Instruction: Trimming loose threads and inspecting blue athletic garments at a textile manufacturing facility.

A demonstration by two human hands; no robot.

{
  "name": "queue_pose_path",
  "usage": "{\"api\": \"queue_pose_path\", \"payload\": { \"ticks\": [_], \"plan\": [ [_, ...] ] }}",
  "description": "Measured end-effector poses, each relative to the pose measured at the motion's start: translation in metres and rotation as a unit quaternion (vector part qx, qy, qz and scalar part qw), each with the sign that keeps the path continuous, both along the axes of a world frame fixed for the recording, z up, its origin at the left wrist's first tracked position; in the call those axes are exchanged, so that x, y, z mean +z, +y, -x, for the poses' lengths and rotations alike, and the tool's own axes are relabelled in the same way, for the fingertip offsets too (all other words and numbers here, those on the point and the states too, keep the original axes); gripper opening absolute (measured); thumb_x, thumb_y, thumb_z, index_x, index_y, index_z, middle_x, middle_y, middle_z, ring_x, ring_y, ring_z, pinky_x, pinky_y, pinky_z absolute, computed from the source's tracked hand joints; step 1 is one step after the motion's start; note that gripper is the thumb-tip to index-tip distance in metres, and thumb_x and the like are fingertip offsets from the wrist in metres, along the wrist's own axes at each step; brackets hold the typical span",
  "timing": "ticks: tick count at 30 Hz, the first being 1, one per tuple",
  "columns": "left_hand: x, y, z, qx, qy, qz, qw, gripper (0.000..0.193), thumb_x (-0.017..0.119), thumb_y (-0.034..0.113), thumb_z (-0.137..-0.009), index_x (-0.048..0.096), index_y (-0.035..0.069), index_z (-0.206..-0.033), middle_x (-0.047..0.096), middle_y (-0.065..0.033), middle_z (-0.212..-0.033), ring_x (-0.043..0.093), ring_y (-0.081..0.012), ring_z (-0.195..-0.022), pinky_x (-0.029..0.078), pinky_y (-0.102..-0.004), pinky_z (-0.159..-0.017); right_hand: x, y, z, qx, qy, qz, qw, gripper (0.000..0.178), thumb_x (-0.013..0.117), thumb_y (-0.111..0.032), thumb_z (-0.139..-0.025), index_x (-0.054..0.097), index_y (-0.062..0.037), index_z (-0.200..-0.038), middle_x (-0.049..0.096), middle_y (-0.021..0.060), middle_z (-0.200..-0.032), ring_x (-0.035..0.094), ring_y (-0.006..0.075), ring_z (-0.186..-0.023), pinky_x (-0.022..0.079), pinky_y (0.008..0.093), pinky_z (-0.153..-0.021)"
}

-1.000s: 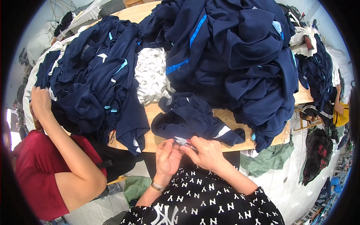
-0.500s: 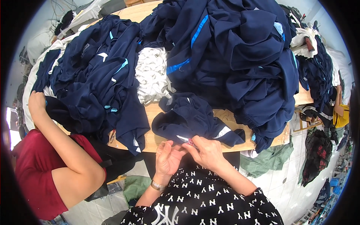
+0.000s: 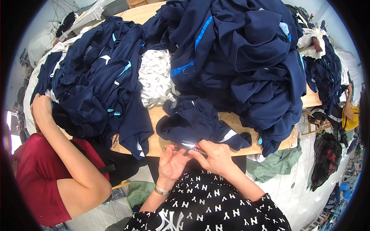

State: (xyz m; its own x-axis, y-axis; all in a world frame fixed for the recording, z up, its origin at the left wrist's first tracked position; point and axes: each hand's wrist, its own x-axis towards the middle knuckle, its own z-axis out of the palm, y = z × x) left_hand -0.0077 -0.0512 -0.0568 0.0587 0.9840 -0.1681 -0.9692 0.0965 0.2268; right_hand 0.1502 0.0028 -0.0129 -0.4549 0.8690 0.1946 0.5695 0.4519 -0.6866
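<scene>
A small navy garment [image 3: 192, 123] with a white patch lies bunched at the table's near edge. My left hand [image 3: 171, 163] is turned palm up, its fingers closed in a pinch at the cloth's near edge; the pinched bit is mostly hidden. Close beside it, my right hand [image 3: 216, 156] grips small thread snips [image 3: 189, 145]. Their shiny pointed blade reaches left over the cloth edge, and some red shows near the fingers.
Large heaps of navy garments with blue strips [image 3: 262, 84] cover the wooden table [image 3: 154, 125]. A bundle of white strips [image 3: 155, 79] sits between heaps. At left a co-worker's arm [image 3: 73, 154] reaches to the cloth. Green cloth [image 3: 275, 165] lies on the floor at right.
The snips and my right hand have shifted very slightly; both hands stay at the garment's near edge. The co-worker's hand at left has moved a little to the right.
</scene>
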Motion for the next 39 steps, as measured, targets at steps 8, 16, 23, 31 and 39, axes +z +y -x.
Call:
{"api": "queue_pose_path", "payload": {
  "ticks": [8, 16, 23, 31, 39],
  "plan": [
    [-0.015, -0.005, 0.001, 0.004, 0.035, -0.031, 0.999, 0.017, 0.052, 0.022, -0.092, 0.064, 0.012, -0.098, 0.059, -0.007, -0.112, 0.052, -0.0293, -0.112, 0.039, -0.0554, -0.096, 0.005, 0.003, 0.003, 0.018, -0.017, -0.002, 1.0, 0.029, 0.067, -0.027, -0.08, 0.052, -0.0045, -0.07, 0.056, 0.0115, -0.057, 0.057, 0.0285, -0.049, 0.043, 0.0344, -0.043],
    [0.017, 0.013, -0.011, -0.002, 0.101, 0.102, 0.99, 0.028, 0.039, 0.026, -0.097, 0.044, 0.009, -0.119, 0.053, -0.0107, -0.119, 0.051, -0.0273, -0.113, 0.04, -0.0572, -0.096, -0.004, 0.009, -0.001, -0.112, 0.163, 0.165, 0.966, 0.027, 0.066, -0.026, -0.083, 0.053, -0.0018, -0.086, 0.06, 0.0086, -0.062, 0.061, 0.0192, -0.055, 0.043, 0.0289, -0.049],
    [0.006, 0.015, -0.018, -0.008, 0.124, 0.084, 0.989, 0.022, 0.05, 0.016, -0.094, 0.048, 0.008, -0.114, 0.059, -0.0051, -0.104, 0.058, -0.0171, -0.097, 0.051, -0.0314, -0.081, -0.02, 0.009, 0.009, 0.01, 0.221, 0.058, 0.973, 0.032, 0.067, 0.005, -0.071, 0.066, -0.0081, -0.101, 0.064, 0.0049, -0.073, 0.055, 0.006, -0.055, 0.036, 0.0201, -0.045],
    [0.025, 0.036, -0.025, 0.037, 0.195, 0.055, 0.979, 0.031, 0.051, 0.014, -0.093, 0.041, 0.007, -0.121, 0.053, -0.0074, -0.112, 0.057, -0.0189, -0.101, 0.051, -0.0327, -0.082, -0.018, 0.017, -0.003, 0.07, 0.146, -0.13, 0.978, 0.036, 0.064, 0.005, -0.059, 0.059, -0.0041, -0.093, 0.064, 0.0024, -0.071, 0.061, 0.0173, -0.056, 0.042, 0.0267, -0.05],
    [0.026, 0.042, -0.031, 0.065, 0.181, 0.062, 0.979, 0.024, 0.049, 0.014, -0.094, 0.045, 0.008, -0.117, 0.056, -0.007, -0.11, 0.058, -0.0182, -0.099, 0.052, -0.0324, -0.083, -0.012, 0.012, 0.005, -0.061, 0.259, -0.051, 0.963, 0.027, 0.065, 0.007, -0.071, 0.065, -0.0025, -0.097, 0.067, 0.0103, -0.079, 0.06, 0.0143, -0.056, 0.045, 0.022, -0.051]
  ]
}}
